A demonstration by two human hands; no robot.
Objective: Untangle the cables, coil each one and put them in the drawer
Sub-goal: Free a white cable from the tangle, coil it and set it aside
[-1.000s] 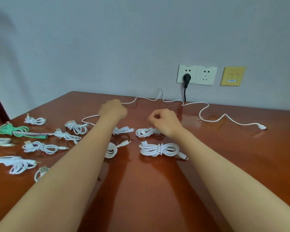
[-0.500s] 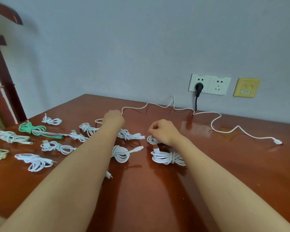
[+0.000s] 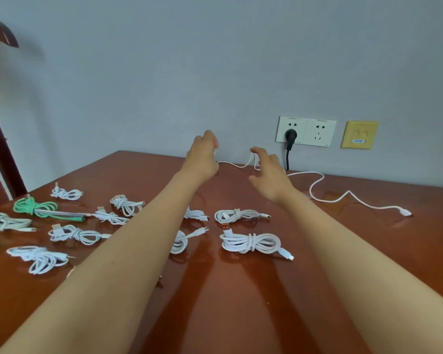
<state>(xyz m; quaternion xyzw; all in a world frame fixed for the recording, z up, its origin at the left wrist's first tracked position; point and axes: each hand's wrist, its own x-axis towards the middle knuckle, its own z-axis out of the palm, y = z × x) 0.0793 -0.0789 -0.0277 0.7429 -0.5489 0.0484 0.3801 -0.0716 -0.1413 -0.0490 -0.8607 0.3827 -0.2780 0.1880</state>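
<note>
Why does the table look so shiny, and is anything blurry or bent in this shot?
Head view: the polished table mirrors the pale wall, with glare near the loose cable and dark reflections under the arms; the wide lens swells them at the bottom edge; the dark furniture at upper left is smeared; the sockets look fairly sharp.

two bare forearms (image 3: pixel 128 251) — bare, unadorned hands (image 3: pixel 202 159) (image 3: pixel 269 178)

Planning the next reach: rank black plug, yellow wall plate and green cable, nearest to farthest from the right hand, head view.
1. black plug, in the wall socket just beyond the right hand.
2. yellow wall plate, further right.
3. green cable, far left.
</note>
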